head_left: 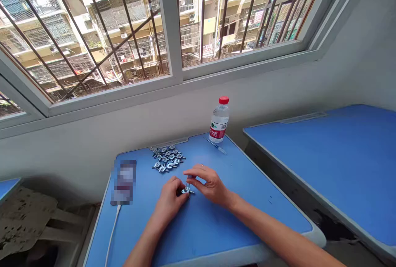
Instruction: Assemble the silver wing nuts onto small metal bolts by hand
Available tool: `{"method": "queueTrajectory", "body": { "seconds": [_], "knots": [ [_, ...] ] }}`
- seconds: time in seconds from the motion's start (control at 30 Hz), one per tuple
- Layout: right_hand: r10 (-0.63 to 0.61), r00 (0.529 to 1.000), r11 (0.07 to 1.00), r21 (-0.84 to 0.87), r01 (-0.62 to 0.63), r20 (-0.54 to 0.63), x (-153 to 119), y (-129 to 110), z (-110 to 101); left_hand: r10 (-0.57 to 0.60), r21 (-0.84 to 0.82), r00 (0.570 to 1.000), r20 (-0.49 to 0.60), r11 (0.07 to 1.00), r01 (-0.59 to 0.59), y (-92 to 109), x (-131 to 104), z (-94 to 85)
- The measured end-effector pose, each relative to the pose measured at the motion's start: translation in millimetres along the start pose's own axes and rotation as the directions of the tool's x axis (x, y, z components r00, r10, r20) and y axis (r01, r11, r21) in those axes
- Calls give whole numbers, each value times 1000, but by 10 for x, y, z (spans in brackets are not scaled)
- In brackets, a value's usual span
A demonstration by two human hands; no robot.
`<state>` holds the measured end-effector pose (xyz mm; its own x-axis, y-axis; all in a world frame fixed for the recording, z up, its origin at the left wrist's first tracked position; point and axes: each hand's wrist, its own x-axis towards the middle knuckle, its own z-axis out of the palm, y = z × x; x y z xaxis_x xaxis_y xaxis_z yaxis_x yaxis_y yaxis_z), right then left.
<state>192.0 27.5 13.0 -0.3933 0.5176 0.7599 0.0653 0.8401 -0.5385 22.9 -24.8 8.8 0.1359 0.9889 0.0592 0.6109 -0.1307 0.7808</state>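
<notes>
In the middle of the blue desk, a small silver metal clamp (187, 191) with threaded-looking ends sits close to the desk top. My left hand (170, 197) is closed on it from the left, thumb and fingers at its side. From the right, my right hand (206, 182) pinches the top of a slim upright metal bolt (187, 185) that stands on the clamp. The fingertips partly cover both pieces, so how they join cannot be made out. Beyond my left hand lies a pile of several similar silver clamps (168, 157).
A water bottle (219, 120) with a red cap stands at the desk's far edge, a pen (216, 146) beside it. A blurred phone (124, 182) with a white cable (111, 234) lies left. Another blue desk (328, 155) is at right, beneath a barred window.
</notes>
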Motion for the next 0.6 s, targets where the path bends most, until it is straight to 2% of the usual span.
{"method": "queueTrajectory", "body": {
  "seconds": [0.1, 0.23, 0.47, 0.6],
  "knots": [
    [-23, 1000, 999, -37, 23, 5, -10, 15, -11, -9, -9, 1000, 3, 1000, 9, -13, 3, 6],
    [-30, 995, 1000, -1, 31, 98, -11, -9, -24, -4, -5, 1000, 10, 1000, 4, -25, -1, 7],
    [-63, 997, 998, -16, 63, 37, -27, 22, 19, -18, 15, 1000, 2, 1000, 18, 7, -12, 7],
    [-99, 989, 994, -28, 103, 113, -4, -5, -18, -2, 3, 1000, -4, 1000, 2, -21, -18, 17]
  ]
}}
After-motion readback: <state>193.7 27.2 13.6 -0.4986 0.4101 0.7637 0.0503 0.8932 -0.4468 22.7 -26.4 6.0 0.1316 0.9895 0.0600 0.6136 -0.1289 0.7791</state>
